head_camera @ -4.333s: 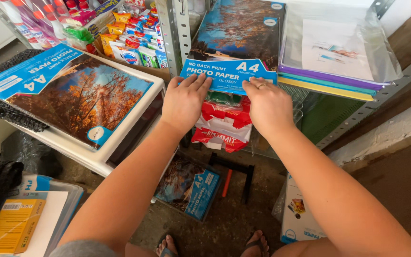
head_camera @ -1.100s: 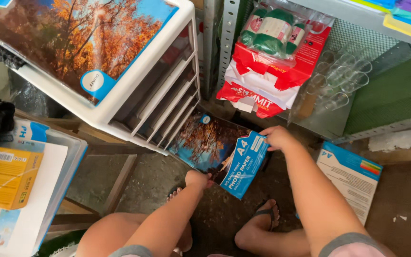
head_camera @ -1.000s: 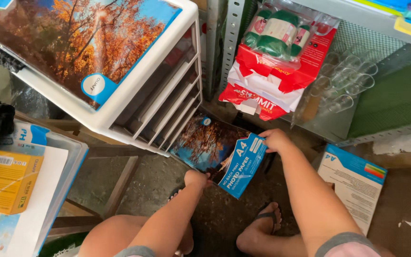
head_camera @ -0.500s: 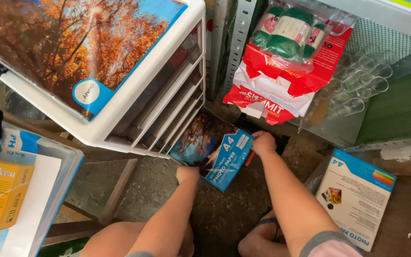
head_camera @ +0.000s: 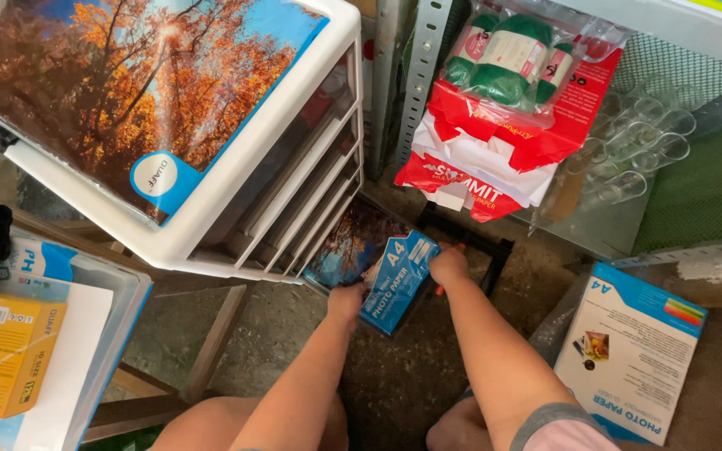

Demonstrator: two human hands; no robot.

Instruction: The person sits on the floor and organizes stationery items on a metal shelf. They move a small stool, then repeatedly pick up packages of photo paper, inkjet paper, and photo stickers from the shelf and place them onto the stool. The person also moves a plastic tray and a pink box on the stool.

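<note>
**2 hands on 1 paper pack**

Both hands are gripping the paper pack (head_camera: 397, 282) just below the white drawer unit (head_camera: 294, 192): left hand (head_camera: 346, 301) clasping its lower edge, right hand (head_camera: 449, 266) pinching its upper corner.

Two hands were in view, the left hand (head_camera: 346, 299) and the right hand (head_camera: 449, 266), and together they held one blue photo paper pack (head_camera: 398, 281). Photo paper packs numbered four in all: that one, one autumn-tree pack (head_camera: 351, 242) on the floor beneath it, one large autumn-tree pack (head_camera: 127, 92) on top of the drawer unit, and one white-backed pack (head_camera: 628, 359) leaning at the right. There was one white drawer unit (head_camera: 294, 192). One clear bag (head_camera: 511, 63) held green yarn balls; at least two showed. One red-and-white bag (head_camera: 495, 159) hung below it. One yellow box (head_camera: 6, 355) lay at the left.
</note>
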